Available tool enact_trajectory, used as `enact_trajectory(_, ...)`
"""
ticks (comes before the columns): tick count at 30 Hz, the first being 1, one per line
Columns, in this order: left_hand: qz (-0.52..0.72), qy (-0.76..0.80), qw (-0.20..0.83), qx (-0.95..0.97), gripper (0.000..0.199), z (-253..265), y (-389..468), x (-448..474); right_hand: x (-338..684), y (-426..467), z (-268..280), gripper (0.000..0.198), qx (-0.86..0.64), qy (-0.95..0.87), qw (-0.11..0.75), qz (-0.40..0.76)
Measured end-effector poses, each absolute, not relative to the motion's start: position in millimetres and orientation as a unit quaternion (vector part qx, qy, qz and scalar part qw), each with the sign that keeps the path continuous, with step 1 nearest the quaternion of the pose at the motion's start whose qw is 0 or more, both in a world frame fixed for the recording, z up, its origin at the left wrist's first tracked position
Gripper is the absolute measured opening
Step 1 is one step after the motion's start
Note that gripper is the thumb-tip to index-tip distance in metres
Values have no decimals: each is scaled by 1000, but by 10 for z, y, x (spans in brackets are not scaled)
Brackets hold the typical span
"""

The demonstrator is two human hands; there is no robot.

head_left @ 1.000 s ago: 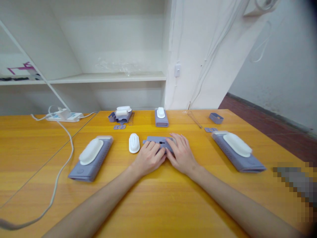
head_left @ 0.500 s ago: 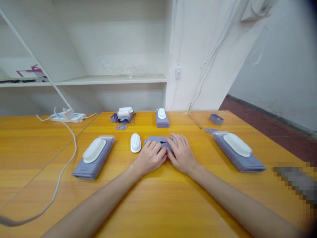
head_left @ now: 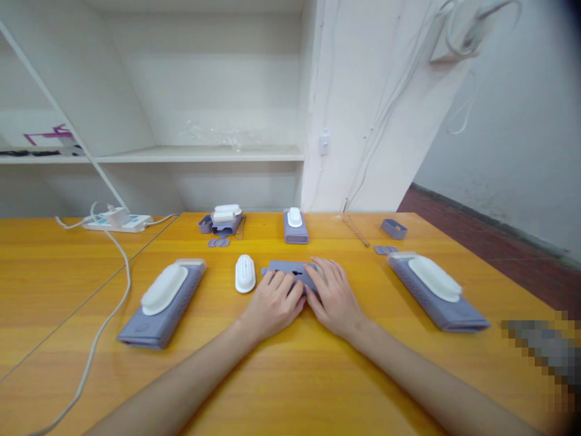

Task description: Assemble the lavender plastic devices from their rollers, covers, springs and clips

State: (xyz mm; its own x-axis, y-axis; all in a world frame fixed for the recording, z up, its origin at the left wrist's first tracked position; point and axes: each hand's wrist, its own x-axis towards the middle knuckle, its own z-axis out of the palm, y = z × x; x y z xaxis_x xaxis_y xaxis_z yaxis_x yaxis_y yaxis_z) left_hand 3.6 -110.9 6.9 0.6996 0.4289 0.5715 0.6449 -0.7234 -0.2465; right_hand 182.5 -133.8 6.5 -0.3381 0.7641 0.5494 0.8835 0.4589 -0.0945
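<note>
A grey-purple plastic housing point(head_left: 285, 266) with a dark slot lies flat on the table between my hands. Curled fingers of my left hand point(head_left: 275, 303) press on its near side. My right hand point(head_left: 334, 297) grips its right end, thumb at the near edge and fingers over the top. Both thumbs nearly meet there, and much of the housing's near side is hidden beneath the fingers. Just left of it sits a white oval ribbed piece point(head_left: 246, 274).
Grey-purple units with white oval pads stand at left point(head_left: 166, 303), right point(head_left: 438, 290) and back point(head_left: 296, 225). Behind are another opened unit point(head_left: 226, 221), a coil spring point(head_left: 355, 231), a ring-shaped shell point(head_left: 394, 229) and flat plates point(head_left: 385, 249). A power strip point(head_left: 120, 221) trails a cable leftward.
The camera view has tilted up a little, so everything on the table appears lower. Both hands keep their hold on the housing, with hardly any visible movement.
</note>
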Motion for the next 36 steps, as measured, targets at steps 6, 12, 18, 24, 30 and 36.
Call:
enact_trajectory(6, -231, -323, 201, -896, 22, 71, -1140, 2, 1864, -1429, 18, 45, -505, -818, 264, -73)
enact_trajectory(12, -217, -362, 144, -895, 27, 116, -1179, -1, 1962, -1429, -48, 46, -522, -799, 296, -49)
enact_trajectory(18, -215, -391, 87, -891, 44, 99, -1194, -30, 2006, -1368, -84, 41, -548, -788, 272, -66)
enact_trajectory(24, -251, -407, 44, -877, 49, 47, -1199, -87, 2056, -1359, -61, 46, -534, -812, 222, -85)
enact_trajectory(30, -260, -447, 52, -854, 47, 39, -1215, -90, 2087, -1361, -85, 55, -526, -818, 231, -32)
enact_trajectory(36, -262, -462, 73, -844, 47, 63, -1239, -83, 2072, -1371, -94, 59, -522, -811, 264, -1)
